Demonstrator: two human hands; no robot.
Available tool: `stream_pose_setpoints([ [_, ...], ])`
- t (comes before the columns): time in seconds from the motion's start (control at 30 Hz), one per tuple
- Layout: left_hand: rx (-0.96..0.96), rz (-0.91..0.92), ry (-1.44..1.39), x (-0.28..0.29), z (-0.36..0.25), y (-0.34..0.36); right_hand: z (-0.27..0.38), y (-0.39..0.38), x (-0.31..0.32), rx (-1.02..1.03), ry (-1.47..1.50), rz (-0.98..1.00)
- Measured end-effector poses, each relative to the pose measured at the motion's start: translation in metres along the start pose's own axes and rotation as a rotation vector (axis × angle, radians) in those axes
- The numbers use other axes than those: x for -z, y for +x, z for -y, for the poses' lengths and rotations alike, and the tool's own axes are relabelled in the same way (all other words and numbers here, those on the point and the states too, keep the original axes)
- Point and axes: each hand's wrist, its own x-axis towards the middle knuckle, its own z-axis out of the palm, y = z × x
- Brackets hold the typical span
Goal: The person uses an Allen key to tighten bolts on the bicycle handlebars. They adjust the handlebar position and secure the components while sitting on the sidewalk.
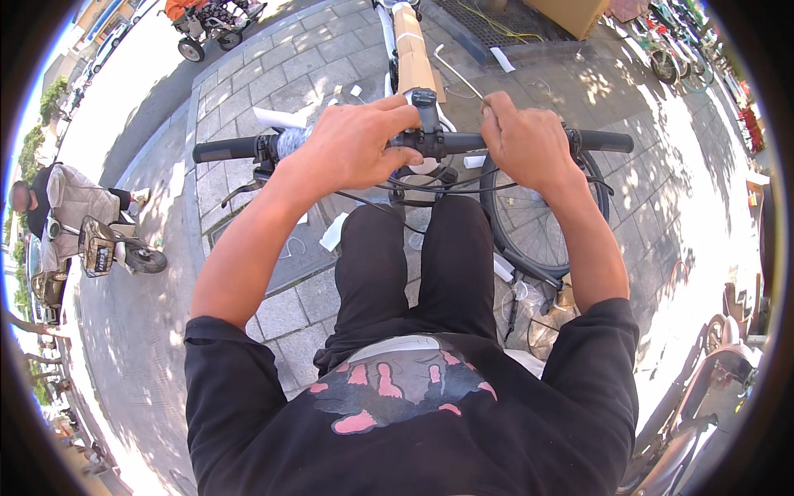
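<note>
A bicycle handlebar (463,143) with black grips runs across in front of me, clamped at the stem (429,116). My left hand (351,142) is closed around the bar just left of the stem, thumb and forefinger at the clamp. Right of the stem, my right hand (529,140) is closed on a thin metal hex key (459,73), its bent end pointing up and away. Its fingertips are partly hidden. Clear film (291,142) wraps the bar by the left grip. Brown cardboard (413,62) covers the frame tube beyond the stem.
A loose wheel (538,227) lies low on the right, near my leg. Black cables (438,188) hang below the bar. White packing scraps (333,232) litter the paving. A cardboard box (571,15) stands at the far right; a person sits by a scooter (124,244) at left.
</note>
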Motion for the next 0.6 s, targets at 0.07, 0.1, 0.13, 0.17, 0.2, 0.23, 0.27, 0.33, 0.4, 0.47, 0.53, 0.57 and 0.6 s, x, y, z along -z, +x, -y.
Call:
stream_pose_setpoints([
  [0.07, 0.002, 0.011, 0.001, 0.001, 0.001, -0.002, 0.000, -0.001, -0.002, 0.018, -0.001, -0.029],
  [0.1, 0.002, 0.012, -0.003, 0.002, 0.002, -0.001, 0.000, 0.000, -0.003, 0.016, -0.014, -0.042],
  [0.13, 0.003, 0.012, -0.007, 0.003, 0.003, -0.001, 0.001, 0.000, -0.004, 0.014, -0.026, -0.056],
  [0.17, -0.001, 0.010, 0.000, 0.004, 0.004, -0.001, 0.002, 0.001, -0.004, 0.012, -0.038, -0.070],
  [0.2, -0.006, 0.008, 0.007, 0.003, 0.004, -0.002, 0.003, 0.000, -0.004, 0.012, -0.040, -0.069],
  [0.23, -0.011, 0.006, 0.014, 0.001, 0.004, -0.003, 0.003, -0.001, -0.005, 0.011, -0.042, -0.069],
  [0.27, 0.002, 0.007, 0.017, 0.000, 0.005, -0.004, 0.003, -0.001, -0.005, 0.011, -0.045, -0.068],
  [0.33, 0.019, 0.012, 0.016, 0.000, 0.006, -0.003, 0.001, 0.001, -0.002, -0.026, -0.030, -0.019],
  [0.4, 0.013, 0.010, -0.002, 0.002, 0.007, -0.002, -0.001, 0.002, 0.000, -0.045, -0.024, 0.009],
  [0.47, -0.002, -0.014, -0.022, 0.001, 0.009, -0.001, -0.004, 0.002, 0.001, -0.047, -0.026, 0.016],
  [0.53, -0.023, -0.051, -0.040, -0.004, 0.013, 0.000, -0.003, 0.004, 0.000, -0.037, -0.016, 0.010],
  [0.57, -0.007, -0.051, -0.064, -0.005, 0.013, 0.000, -0.003, 0.005, 0.001, -0.033, -0.012, 0.006],
  [0.6, 0.007, -0.050, -0.085, -0.004, 0.013, 0.000, -0.002, 0.006, 0.001, -0.035, -0.016, 0.006],
])
